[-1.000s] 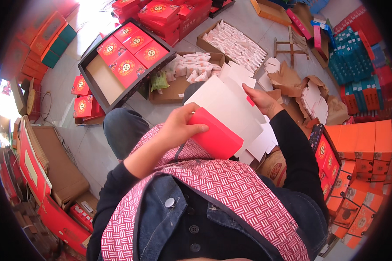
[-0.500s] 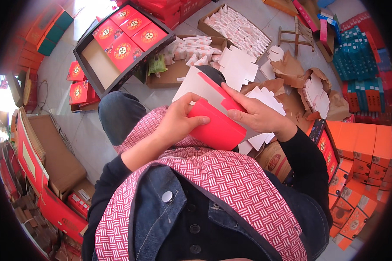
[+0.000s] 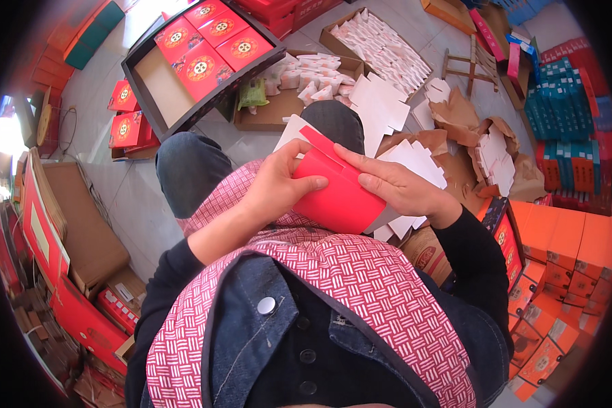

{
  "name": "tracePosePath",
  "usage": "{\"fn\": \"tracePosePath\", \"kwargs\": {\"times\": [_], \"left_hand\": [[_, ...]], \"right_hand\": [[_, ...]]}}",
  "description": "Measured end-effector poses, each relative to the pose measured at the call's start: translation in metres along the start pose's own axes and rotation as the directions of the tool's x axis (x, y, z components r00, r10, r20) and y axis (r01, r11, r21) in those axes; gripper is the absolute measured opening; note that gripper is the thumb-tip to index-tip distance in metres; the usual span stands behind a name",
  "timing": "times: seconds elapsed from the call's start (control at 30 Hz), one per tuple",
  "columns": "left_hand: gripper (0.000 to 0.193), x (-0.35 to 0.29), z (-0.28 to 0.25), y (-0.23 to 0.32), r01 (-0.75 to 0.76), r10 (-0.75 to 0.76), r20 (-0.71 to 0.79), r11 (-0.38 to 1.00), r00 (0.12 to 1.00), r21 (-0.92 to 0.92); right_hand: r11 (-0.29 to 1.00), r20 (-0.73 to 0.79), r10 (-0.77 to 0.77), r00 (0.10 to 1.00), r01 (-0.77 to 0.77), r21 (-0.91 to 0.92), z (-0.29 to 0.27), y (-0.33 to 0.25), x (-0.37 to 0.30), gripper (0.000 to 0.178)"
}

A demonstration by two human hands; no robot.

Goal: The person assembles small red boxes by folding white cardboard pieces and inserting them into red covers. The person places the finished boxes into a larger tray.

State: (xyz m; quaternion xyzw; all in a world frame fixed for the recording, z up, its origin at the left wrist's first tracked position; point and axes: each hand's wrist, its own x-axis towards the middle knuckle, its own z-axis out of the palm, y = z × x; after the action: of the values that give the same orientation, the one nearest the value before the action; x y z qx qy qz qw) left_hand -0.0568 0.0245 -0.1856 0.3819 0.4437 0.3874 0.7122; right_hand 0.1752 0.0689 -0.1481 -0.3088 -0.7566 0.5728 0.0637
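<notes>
Over my lap I hold a folded cardboard box blank (image 3: 340, 200), red on its outer face and pale grey inside. My left hand (image 3: 275, 178) grips its left side, thumb lying on the red face and fingers curled at the upper edge. On the right, my right hand (image 3: 404, 187) is closed on the upper right side, its fingers pressed along the fold where a narrow red flap (image 3: 321, 144) meets the larger red panel. Pale inner board shows at the upper left and lower right corners. My palms hide part of the side edges.
Ahead stand a black-rimmed tray (image 3: 158, 88) with red gift boxes, a carton of small wrapped packets (image 3: 381, 51) and another open carton (image 3: 265, 121). White flat blanks (image 3: 411, 166) and crumpled brown paper (image 3: 455, 112) lie front right. Orange boxes (image 3: 557, 231) are stacked at right.
The red flap and panel have come together, covering the pale strip between them. My right hand has slid slightly left and down along the fold; my left hand keeps its grip.
</notes>
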Motion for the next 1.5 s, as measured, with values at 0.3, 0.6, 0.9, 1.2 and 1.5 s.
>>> {"fn": "tracePosePath", "kwargs": {"times": [0.3, 0.6, 0.9, 1.2, 1.5], "left_hand": [[0.019, -0.002, -0.002, 0.001, -0.01, 0.011, -0.066, 1.0, 0.998, 0.024], [0.017, 0.0, -0.005, -0.008, -0.002, -0.008, -0.08, 0.992, 0.997, -0.124], [0.014, 0.0, -0.009, -0.001, -0.012, -0.011, -0.125, 0.983, 0.992, -0.182], [0.015, 0.001, -0.008, -0.005, -0.009, -0.008, -0.119, 0.991, 0.993, -0.136], [0.018, 0.002, -0.008, -0.005, -0.021, 0.009, -0.154, 0.997, 0.988, -0.077]], "right_hand": [[0.998, 0.0, 0.004, 1.0, -0.004, 0.061, 0.001, -0.002, 0.008, 0.049], [0.997, 0.015, 0.081, 0.997, -0.081, 0.015, 0.005, -0.01, 0.01, 0.047], [0.995, -0.062, -0.076, 0.995, 0.071, -0.072, 0.006, -0.007, 0.003, 0.044], [0.996, -0.009, -0.02, 1.0, 0.02, 0.092, 0.003, -0.008, 0.002, 0.042], [0.999, -0.009, -0.005, 1.0, 0.006, 0.044, 0.009, 0.0, 0.003, 0.046]]}}
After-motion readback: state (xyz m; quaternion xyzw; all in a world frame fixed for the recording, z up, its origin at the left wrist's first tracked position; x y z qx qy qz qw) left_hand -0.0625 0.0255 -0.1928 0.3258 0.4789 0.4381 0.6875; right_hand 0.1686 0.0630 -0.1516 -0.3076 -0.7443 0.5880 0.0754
